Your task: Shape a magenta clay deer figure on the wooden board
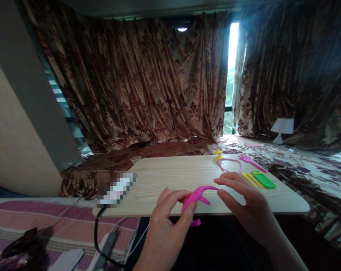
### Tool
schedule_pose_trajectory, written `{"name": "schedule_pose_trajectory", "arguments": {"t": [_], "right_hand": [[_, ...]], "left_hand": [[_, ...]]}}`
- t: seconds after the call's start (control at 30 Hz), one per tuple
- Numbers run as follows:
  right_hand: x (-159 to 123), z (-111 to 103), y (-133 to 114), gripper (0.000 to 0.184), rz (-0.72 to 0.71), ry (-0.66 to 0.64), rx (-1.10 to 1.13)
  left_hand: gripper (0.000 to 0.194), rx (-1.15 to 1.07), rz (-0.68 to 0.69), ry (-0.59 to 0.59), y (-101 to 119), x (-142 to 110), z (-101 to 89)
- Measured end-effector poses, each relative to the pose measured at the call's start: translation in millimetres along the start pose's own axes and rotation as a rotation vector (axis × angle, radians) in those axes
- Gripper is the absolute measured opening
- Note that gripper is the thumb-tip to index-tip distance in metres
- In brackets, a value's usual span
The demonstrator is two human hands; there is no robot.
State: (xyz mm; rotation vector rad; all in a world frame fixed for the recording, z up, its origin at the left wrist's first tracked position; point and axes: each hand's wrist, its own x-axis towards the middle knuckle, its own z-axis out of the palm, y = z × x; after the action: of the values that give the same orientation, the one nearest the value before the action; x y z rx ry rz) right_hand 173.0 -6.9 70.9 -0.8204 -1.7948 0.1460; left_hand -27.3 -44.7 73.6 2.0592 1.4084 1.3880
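The left hand [166, 222] holds the pink figure [189, 203] between thumb and fingers, raised over the near edge of the table [159, 180]. The right hand [248, 203] is partly open, thumb and forefinger apart, at the thin curved end of the figure. The thumb tip seems to touch this end, but I cannot tell if there is a real grip.

The step in hand is, I judge, some work on this thin end, while the left hand keeps the body steady. The next move calls for a light pinch by the right fingers, because the thin part looks soft and could bend or break.

Beyond the right hand lie the pink loop [230, 159], the yellow sticks [248, 179], the green tray [269, 183] and the pink stick [256, 165].

The left fingers and thumb hide part of the figure's body, so its full form is hard to make out. Beyond the left hand, to its left, a white object [118, 190] is blurred into squares; I cannot say what it is.
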Motion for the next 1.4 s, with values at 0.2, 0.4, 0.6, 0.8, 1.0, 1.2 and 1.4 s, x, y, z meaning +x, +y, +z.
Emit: {"name": "schedule_pose_trajectory", "arguments": {"t": [0.2,0.4,0.6,0.8,1.0,1.2,1.4], "right_hand": [[2.9,4.7,0.2,0.017,-0.066,-0.042,-0.070],[1.3,7.7,-0.8,0.010,-0.045,-0.001,-0.024],[-1.7,7.1,-1.0,0.016,-0.022,0.026,-0.006],[-5.8,7.8,2.2,0.030,-0.006,-0.013,-0.020],[-2.3,13.9,2.8,0.018,-0.094,0.053,-0.056],[-1.4,9.3,3.5,0.013,-0.114,0.035,-0.040],[-2.7,6.6,4.8,0.026,-0.107,0.011,-0.063]], "left_hand": [[0.011,0.009,0.014,0.001,3.7,1.1,1.5],[0.012,-0.007,0.011,-0.018,5.1,0.5,3.9],[0.012,0.006,0.014,-0.025,3.7,0.8,3.6],[0.013,0.016,-0.004,0.008,-1.9,0.6,2.5],[0.013,0.034,0.016,0.009,-2.0,-0.2,2.4],[0.013,0.027,0.021,0.001,0.9,0.4,1.0],[0.013,0.037,0.020,0.012,1.6,0.6,0.6]]}}
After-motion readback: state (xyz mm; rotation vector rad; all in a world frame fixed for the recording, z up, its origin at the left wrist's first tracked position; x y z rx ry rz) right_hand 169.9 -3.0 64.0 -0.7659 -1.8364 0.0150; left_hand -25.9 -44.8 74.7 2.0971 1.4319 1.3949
